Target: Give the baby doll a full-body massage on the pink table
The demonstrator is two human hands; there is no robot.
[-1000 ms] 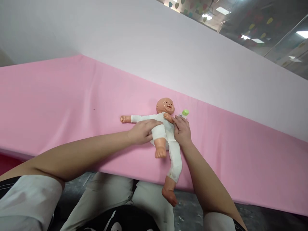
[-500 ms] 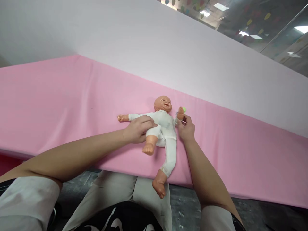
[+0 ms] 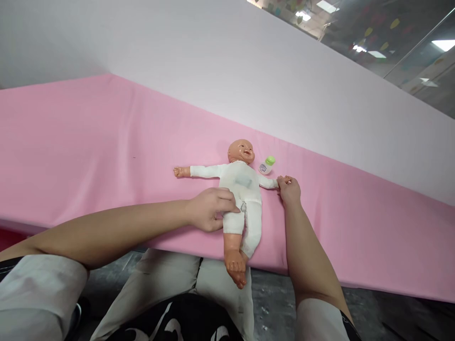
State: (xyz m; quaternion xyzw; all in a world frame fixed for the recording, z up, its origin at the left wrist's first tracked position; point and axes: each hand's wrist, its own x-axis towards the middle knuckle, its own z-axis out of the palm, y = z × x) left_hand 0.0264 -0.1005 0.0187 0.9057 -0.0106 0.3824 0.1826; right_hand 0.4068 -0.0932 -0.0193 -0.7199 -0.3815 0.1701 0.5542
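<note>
A baby doll [image 3: 249, 189] with a white cloth body lies on its back on the pink surface [image 3: 170, 142], its feet hanging over the front edge. My left hand [image 3: 213, 208] is closed round the upper part of the doll's leg on the left side of the view. With its fingers pinched, my right hand [image 3: 289, 189] holds the doll's hand on the right side, that arm stretched outward. The doll's other arm lies straight out to the left. Beside the doll's head stands or lies a small clear bottle [image 3: 266, 166] with a green cap and a printed label.
A pale wall [image 3: 213, 61] rises behind the pink surface, with a window [image 3: 384, 42] at the upper right. Below the front edge are my legs [image 3: 170, 272] in light trousers and a dark floor [image 3: 270, 303].
The doll's arm on the right has been stretched outward with my right hand, uncovering the bottle. The leg under my left hand has straightened down toward the front edge, over the other foot.
</note>
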